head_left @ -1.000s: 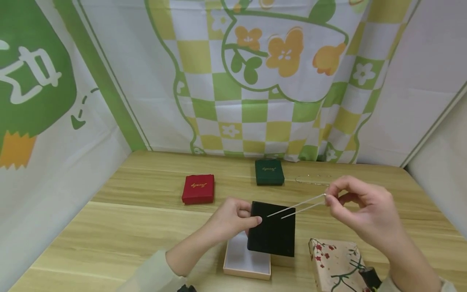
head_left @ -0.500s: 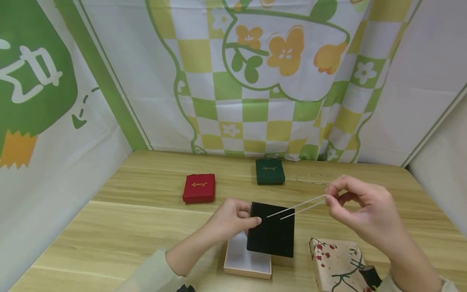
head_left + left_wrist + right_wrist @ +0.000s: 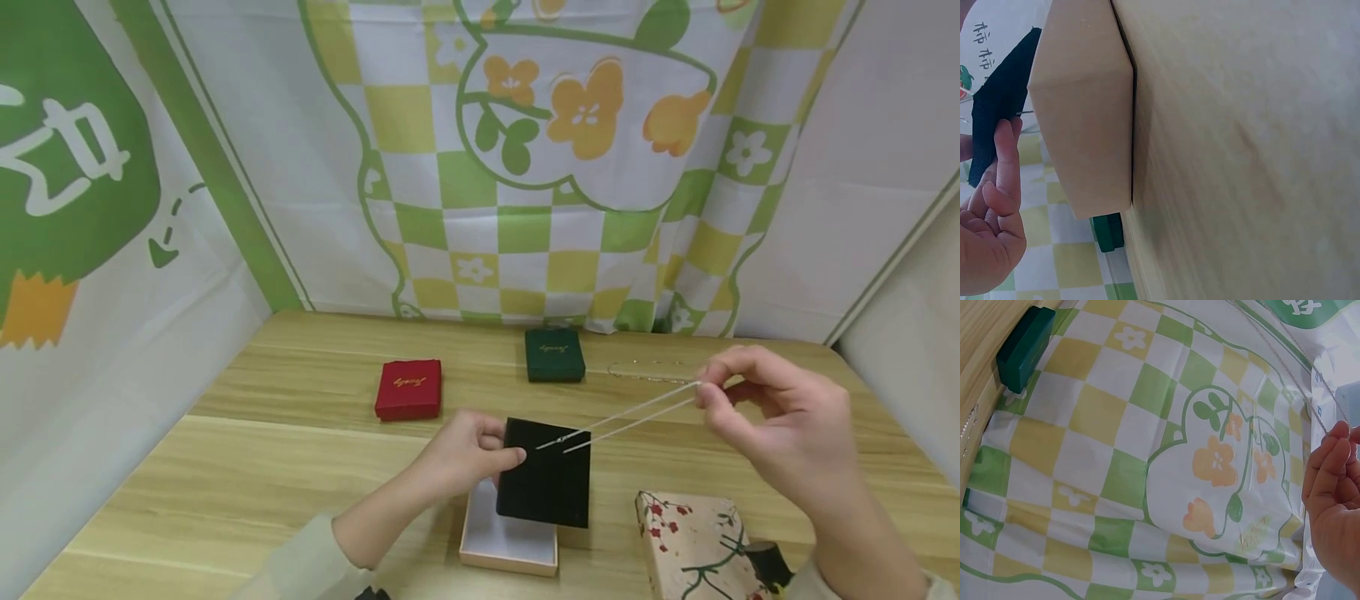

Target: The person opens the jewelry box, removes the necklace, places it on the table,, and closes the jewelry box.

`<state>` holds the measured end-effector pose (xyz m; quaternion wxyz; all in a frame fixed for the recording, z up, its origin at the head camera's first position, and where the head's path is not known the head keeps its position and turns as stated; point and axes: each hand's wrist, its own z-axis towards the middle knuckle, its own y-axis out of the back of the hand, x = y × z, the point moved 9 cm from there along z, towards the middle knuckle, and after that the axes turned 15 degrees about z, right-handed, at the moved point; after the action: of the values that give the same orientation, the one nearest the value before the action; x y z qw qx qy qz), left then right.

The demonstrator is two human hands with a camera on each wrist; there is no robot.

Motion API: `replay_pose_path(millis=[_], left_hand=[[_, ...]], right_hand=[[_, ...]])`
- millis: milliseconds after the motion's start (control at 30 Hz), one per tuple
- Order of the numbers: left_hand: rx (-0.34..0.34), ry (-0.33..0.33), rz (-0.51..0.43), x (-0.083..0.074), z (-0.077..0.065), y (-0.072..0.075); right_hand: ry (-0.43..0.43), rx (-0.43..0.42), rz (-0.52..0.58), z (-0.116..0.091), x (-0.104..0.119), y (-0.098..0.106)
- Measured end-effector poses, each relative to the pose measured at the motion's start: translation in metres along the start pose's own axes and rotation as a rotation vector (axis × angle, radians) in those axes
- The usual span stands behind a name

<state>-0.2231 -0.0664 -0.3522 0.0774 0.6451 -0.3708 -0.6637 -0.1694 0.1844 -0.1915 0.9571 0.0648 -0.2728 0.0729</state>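
In the head view my left hand (image 3: pixel 465 454) pinches the left edge of a square black pad (image 3: pixel 543 492), thumb on the face towards me. The pad is tilted above an open shallow box (image 3: pixel 508 560) with a pale inside. My right hand (image 3: pixel 780 429) pinches a thin silver chain necklace (image 3: pixel 622 414) by one end of its loop. Two strands run taut from those fingertips to the pad's face. In the left wrist view, fingers of the left hand (image 3: pixel 997 237) lie behind the pad (image 3: pixel 1000 100), close to the box's outer wall (image 3: pixel 1085 150).
A red jewelry box (image 3: pixel 408 390) and a green one (image 3: pixel 554 354) stand farther back on the wooden table (image 3: pixel 300 475). Right of the green box lies another fine chain (image 3: pixel 648 377). A flower-patterned box lid (image 3: pixel 693 542) sits at front right, near my right wrist.
My right hand has moved right and slightly up, drawing more of the necklace out from the pad; a small clasp-like piece now shows. My left hand and the pad have shifted slightly left.
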Motion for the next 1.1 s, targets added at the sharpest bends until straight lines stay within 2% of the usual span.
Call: replay_pose_path(millis=[167, 367, 700, 1100], left_hand=[[-0.004, 0.01, 0.014, 0.002, -0.001, 0.002], [-0.004, 0.015, 0.013, 0.004, -0.002, 0.003], [-0.003, 0.018, 0.019, 0.004, -0.002, 0.005], [-0.002, 0.016, 0.035, 0.005, -0.003, 0.008]], right_hand=[[0.003, -0.063, 0.136, 0.002, 0.0, 0.008], [-0.011, -0.111, 0.191, 0.003, 0.0, 0.016], [-0.037, -0.172, 0.186, 0.006, -0.003, 0.022], [-0.022, -0.21, 0.222, 0.01, -0.005, 0.028]])
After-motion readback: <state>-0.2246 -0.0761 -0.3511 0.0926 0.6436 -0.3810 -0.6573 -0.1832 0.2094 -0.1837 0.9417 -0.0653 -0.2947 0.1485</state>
